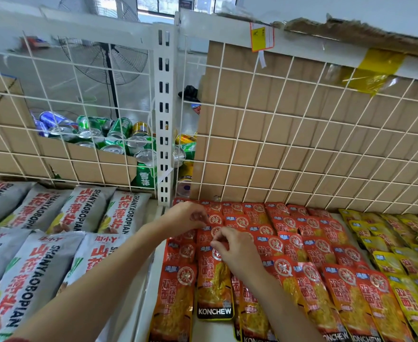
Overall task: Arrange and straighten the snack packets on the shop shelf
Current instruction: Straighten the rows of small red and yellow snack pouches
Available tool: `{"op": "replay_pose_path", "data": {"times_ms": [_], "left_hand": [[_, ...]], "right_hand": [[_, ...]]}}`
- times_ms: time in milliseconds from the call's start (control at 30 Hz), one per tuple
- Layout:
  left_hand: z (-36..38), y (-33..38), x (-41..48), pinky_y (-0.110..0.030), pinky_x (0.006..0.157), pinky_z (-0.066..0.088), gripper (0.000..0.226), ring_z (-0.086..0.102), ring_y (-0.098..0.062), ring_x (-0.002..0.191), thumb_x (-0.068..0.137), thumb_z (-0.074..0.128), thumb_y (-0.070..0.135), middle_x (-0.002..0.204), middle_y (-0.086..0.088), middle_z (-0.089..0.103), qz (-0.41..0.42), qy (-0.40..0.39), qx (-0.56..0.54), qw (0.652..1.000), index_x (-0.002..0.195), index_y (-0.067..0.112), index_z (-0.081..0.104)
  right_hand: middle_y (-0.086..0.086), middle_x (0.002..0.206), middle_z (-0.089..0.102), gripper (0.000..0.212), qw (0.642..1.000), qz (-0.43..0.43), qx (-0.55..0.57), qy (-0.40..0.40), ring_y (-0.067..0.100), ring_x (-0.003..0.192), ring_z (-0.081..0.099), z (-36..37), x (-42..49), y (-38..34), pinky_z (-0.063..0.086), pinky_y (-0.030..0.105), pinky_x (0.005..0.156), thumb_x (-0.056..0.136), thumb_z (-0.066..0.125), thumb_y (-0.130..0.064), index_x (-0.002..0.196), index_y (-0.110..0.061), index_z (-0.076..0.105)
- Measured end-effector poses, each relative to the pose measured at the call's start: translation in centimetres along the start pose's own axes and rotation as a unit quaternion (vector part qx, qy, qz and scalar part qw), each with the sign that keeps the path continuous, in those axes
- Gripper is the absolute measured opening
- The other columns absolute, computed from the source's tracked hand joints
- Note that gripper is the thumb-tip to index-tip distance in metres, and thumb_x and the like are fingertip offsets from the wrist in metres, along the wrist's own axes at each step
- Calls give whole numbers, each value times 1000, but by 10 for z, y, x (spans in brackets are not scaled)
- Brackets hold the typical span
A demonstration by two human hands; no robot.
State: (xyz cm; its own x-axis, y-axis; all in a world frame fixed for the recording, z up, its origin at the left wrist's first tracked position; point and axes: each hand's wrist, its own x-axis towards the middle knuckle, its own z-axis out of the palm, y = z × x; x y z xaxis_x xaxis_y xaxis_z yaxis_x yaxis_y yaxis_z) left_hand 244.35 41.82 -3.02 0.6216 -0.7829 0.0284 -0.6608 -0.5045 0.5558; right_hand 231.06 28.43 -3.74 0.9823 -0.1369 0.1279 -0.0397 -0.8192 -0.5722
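Observation:
Red KONCHEW snack packets (309, 245) lie in overlapping rows on the white shelf (145, 302). One red packet (214, 290) lies on top near the front, label up. My right hand (235, 250) pinches the top edge of this packet between thumb and fingers. My left hand (185, 218) rests farther back on the left column of red packets, its fingertips pinched on the edge of a packet there. Both forearms reach in from the lower left and bottom.
Grey SHANYAOBOPIAN packets (42, 243) fill the left shelf section, yellow packets (400, 255) the right. A white wire grid (289, 134) backed by cardboard closes off the rear, with a slotted upright post (164, 114). Drink cans (114, 137) lie behind the grid.

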Motion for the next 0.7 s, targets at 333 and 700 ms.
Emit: {"op": "replay_pose_path", "data": {"times_ms": [333, 700], "left_hand": [[0, 2, -1, -24, 78, 51, 12, 58, -6, 86, 85, 64, 21, 96, 7, 65, -9, 5, 4, 1000, 97, 20, 67], [-1, 5, -5, -14, 72, 45, 11, 57, -6, 85, 86, 63, 23, 91, 13, 59, -23, 34, -26, 999, 97, 22, 65]], "right_hand": [[-11, 80, 57, 12, 1000, 11, -6, 7, 5, 72, 53, 4, 2, -5, 42, 21, 65, 91, 54, -31, 90, -20, 59], [-18, 90, 51, 17, 999, -3, -29, 37, -2, 74, 47, -4, -2, -3, 35, 11, 63, 90, 53, -39, 96, -25, 58]]}}
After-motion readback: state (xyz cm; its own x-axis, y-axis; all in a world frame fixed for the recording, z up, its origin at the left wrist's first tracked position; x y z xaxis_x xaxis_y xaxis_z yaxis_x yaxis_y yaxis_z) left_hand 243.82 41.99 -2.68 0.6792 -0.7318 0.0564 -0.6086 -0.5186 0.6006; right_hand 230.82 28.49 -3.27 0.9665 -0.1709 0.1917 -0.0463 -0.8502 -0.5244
